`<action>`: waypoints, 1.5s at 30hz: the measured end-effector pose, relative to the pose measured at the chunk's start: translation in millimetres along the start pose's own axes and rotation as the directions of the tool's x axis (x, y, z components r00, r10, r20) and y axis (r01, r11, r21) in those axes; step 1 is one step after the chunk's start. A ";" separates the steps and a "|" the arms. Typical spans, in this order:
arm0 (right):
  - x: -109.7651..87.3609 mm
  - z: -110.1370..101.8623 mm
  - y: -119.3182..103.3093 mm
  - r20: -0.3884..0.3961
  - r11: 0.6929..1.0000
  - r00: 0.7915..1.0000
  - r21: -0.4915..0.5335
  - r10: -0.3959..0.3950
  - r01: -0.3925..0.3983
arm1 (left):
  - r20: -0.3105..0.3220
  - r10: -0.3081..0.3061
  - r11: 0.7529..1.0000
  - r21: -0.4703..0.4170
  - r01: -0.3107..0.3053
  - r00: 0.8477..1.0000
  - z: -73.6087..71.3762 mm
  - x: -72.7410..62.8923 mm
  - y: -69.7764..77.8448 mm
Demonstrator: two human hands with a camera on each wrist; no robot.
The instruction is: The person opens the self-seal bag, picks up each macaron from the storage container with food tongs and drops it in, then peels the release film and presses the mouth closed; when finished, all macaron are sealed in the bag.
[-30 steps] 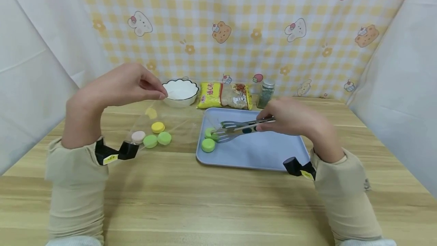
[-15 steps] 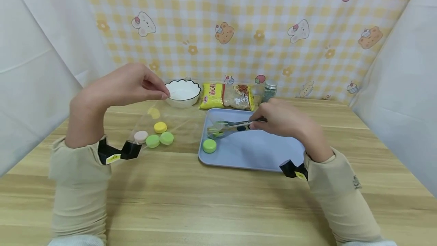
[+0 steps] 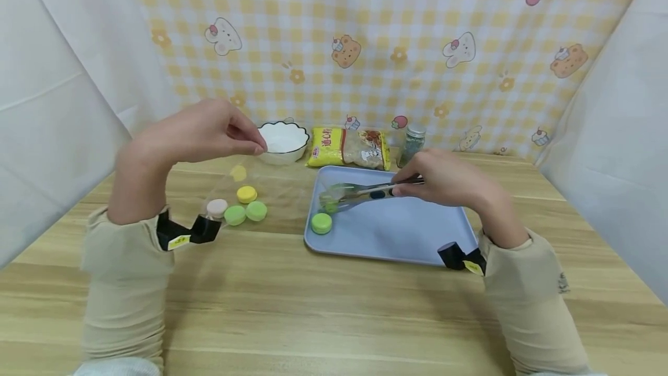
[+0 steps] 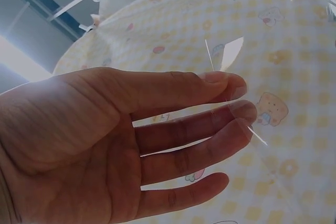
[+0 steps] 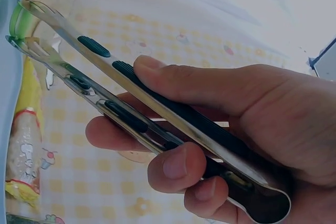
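Observation:
My left hand pinches the edge of a clear plastic cover between thumb and fingertips, above the table's left side. Below it lie a pink macaron, a yellow macaron and two green macarons, seen through clear plastic. My right hand grips metal serving tongs with dark grip pads. The slotted tong tips are on either side of a green macaron over the left part of the blue tray. Another green macaron sits on the tray just in front of it.
Behind the tray lie a scalloped white bowl, a yellow pasta bag and a glass jar of green herbs. A checked curtain hangs along the back of the wooden table.
The tongs have moved slightly left onto the rear green macaron, and their tips have drawn together around it. My left hand keeps its pinch on the clear cover, with only a small shift.

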State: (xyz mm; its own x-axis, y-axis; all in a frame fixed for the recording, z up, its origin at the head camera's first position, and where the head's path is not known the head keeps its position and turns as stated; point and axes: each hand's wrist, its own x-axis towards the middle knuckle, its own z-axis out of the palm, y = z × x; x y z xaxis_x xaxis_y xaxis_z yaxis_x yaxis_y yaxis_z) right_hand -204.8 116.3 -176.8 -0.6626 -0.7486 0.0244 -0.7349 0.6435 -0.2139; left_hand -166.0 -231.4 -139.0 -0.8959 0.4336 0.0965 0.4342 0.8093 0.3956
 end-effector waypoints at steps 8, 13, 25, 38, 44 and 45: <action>-9.0 -6.9 -2.8 -0.029 1.000 1.000 -0.008 -0.012 0.011 | 0.038 0.034 0.999 0.015 -0.034 0.999 11.3 11.7 8.1; -11.1 -8.0 -4.9 -0.020 1.000 1.000 0.010 -0.011 0.011 | 0.074 0.078 0.997 -0.018 -0.077 0.994 19.9 18.5 9.6; 2.7 1.6 -5.7 0.052 0.997 0.996 -0.038 0.074 -0.073 | 0.061 0.059 0.998 -0.028 -0.058 0.996 17.0 12.8 5.3; 1.8 8.4 0.5 -0.019 1.000 1.000 0.012 -0.009 0.009 | 0.061 0.029 0.999 -0.023 -0.028 0.998 16.5 14.2 6.9; -1.3 3.1 -3.6 0.023 0.999 1.000 0.038 0.017 -0.017 | 0.059 0.034 0.999 -0.026 -0.033 0.998 16.5 13.7 6.9; -1.8 2.3 -4.6 0.028 0.999 0.999 0.044 0.018 -0.019 | 0.057 0.036 0.999 -0.025 -0.035 0.998 16.5 13.4 6.9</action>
State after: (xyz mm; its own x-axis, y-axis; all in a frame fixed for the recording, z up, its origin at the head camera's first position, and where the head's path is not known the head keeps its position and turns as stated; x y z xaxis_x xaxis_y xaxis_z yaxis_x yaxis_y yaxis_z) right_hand -200.0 114.3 -178.1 -0.6713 -0.7411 -0.0066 -0.7151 0.6501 -0.2569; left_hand -173.5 -213.5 -150.1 -0.8729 0.4844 0.0581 0.4625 0.7836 0.4148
